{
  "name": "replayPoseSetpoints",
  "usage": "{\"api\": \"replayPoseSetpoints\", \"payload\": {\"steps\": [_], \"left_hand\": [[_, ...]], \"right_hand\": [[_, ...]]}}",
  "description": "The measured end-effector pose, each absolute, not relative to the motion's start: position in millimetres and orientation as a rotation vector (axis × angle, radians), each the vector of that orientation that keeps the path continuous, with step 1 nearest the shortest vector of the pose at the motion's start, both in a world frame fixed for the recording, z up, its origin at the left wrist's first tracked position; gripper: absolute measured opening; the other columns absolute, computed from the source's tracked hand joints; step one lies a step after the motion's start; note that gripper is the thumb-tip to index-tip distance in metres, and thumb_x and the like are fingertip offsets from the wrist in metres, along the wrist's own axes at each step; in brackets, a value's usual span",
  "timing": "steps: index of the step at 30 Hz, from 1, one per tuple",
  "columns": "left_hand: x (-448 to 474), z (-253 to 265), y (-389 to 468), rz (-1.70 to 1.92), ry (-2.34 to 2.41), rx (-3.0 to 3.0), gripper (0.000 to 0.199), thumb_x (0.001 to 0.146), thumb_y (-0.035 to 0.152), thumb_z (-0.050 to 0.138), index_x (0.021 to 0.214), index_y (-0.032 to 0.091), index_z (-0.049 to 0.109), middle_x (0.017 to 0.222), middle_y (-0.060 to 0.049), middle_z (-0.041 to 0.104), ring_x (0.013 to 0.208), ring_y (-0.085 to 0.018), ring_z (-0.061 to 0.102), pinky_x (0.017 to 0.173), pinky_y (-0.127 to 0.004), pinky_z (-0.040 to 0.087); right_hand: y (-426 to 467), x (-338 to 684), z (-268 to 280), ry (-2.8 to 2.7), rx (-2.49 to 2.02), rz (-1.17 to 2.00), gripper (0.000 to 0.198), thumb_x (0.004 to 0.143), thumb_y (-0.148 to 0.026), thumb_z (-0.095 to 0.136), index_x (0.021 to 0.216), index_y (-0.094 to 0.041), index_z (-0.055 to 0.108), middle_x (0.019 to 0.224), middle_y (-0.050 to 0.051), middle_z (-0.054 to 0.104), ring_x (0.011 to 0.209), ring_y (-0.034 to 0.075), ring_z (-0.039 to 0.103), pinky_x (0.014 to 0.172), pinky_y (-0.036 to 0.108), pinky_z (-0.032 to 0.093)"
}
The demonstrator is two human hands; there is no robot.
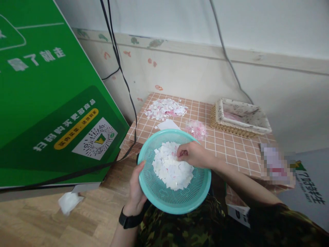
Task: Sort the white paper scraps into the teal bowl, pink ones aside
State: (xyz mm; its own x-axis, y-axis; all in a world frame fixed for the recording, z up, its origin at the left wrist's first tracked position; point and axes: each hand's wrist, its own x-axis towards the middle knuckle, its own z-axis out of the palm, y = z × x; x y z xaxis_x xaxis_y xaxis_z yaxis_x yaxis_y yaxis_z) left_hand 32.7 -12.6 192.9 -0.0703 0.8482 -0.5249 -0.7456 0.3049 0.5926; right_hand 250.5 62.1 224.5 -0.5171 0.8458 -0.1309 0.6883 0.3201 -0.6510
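Observation:
A turquoise plastic colander [174,207] rests above my lap, tilted a little toward me. Inside it lies a heap of small white paper scraps [172,168], a few with pink marks. My left hand [136,188] grips the colander's left rim, thumb on top and the other fingers hidden underneath. Over the right side of the heap is my right hand [191,154], its fingers curled and pinched together at the scraps. Whatever may be between those fingertips is too small to make out.
A checkered table [236,154] holds a pile of white scraps [167,108], a pink scrap pile [196,129], a white sheet [168,124] and a cloth-lined wicker basket [241,118]. A green sign box [64,103] stands left, with a black cable [131,99] hanging beside it.

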Motion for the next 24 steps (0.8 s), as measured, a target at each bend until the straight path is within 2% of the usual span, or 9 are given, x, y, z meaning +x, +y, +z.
{"api": "replayPoseSetpoints", "payload": {"steps": [8, 16, 22, 24], "left_hand": [[31, 197, -9, 1.337, 0.984, 0.165, 0.018, 0.072, 0.031, 0.063, 0.076, 0.016, 0.073, 0.071, -0.004, 0.072, 0.068, -0.021, 0.065, 0.069, -0.032, 0.050], [29, 196, -10, 1.339, 0.988, 0.142, 0.016, 0.071, 0.031, 0.064, 0.073, 0.017, 0.073, 0.067, -0.002, 0.071, 0.061, -0.017, 0.063, 0.066, -0.030, 0.050], [27, 196, -11, 1.351, 0.994, 0.145, 0.019, 0.073, 0.031, 0.063, 0.079, 0.016, 0.073, 0.073, -0.004, 0.072, 0.066, -0.019, 0.064, 0.068, -0.031, 0.051], [26, 196, -11, 1.352, 1.010, 0.138, 0.018, 0.072, 0.030, 0.063, 0.078, 0.016, 0.073, 0.073, -0.004, 0.073, 0.066, -0.019, 0.065, 0.069, -0.031, 0.051]], "right_hand": [[73, 255, 238, -2.133, -1.292, 1.339, 0.012, 0.075, -0.027, 0.065, 0.079, -0.017, 0.069, 0.071, 0.001, 0.068, 0.063, 0.011, 0.060, 0.058, 0.022, 0.045], [76, 262, 238, -2.117, -1.208, 1.364, 0.015, 0.075, -0.028, 0.066, 0.084, -0.019, 0.071, 0.078, 0.001, 0.070, 0.069, 0.012, 0.062, 0.062, 0.023, 0.048], [80, 272, 261, -1.822, -1.314, 1.599, 0.022, 0.071, -0.037, 0.068, 0.082, -0.017, 0.069, 0.069, 0.001, 0.068, 0.064, 0.014, 0.065, 0.058, 0.025, 0.054], [88, 284, 270, -1.732, -1.331, 1.583, 0.025, 0.069, -0.039, 0.069, 0.082, -0.017, 0.069, 0.071, 0.003, 0.068, 0.067, 0.017, 0.067, 0.060, 0.028, 0.056]]}}
